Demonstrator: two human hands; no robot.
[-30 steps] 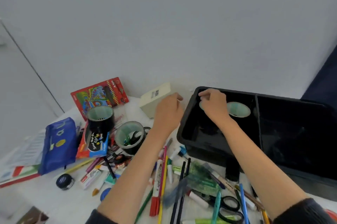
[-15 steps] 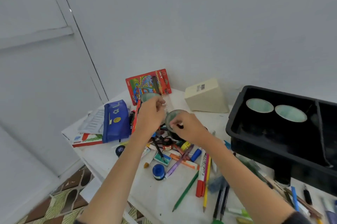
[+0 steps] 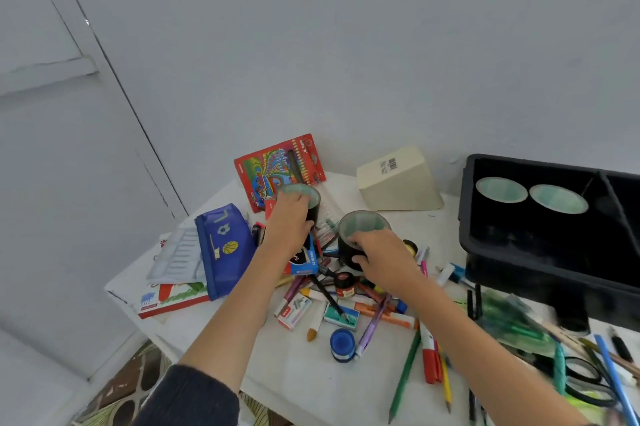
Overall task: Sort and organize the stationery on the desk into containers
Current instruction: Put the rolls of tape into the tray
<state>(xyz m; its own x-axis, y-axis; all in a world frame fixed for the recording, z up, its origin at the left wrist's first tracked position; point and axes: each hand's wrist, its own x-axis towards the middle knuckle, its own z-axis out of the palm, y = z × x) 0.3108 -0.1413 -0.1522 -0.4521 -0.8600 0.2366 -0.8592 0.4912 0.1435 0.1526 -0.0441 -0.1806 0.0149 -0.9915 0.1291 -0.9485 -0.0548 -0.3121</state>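
So, white desk (image 3: pixel 304 373): black bin (image 3: pixel 554 273) at right edge w/ two cups (image 3: pixel 501 189) in its back-left corner. L hand (image 3: pixel 289 221) grips a black cup (image 3: pixel 313 198) nr back edge; R hand (image 3: pixel 381 259) grips a second cup (image 3: pixel 363 223) mid-desk. Loose pens (image 3: pixel 403 377) strewn twd front edge.

Wall (image 3: pixel 346 44): plain pale grey, filling the view from 10 to 2 o'clock.
Panel (image 3: pixel 52 148): same grey, at 9 o'clock, with a raised rail across it and a dark seam where it meets the wall.
Floor (image 3: pixel 138 387): brown and green patterned tiles, at 7 o'clock, below the corner of the desk (image 3: pixel 301 373).
Box (image 3: pixel 398 190): cream, barcode label on top, at 1 o'clock on the desk, near the wall.
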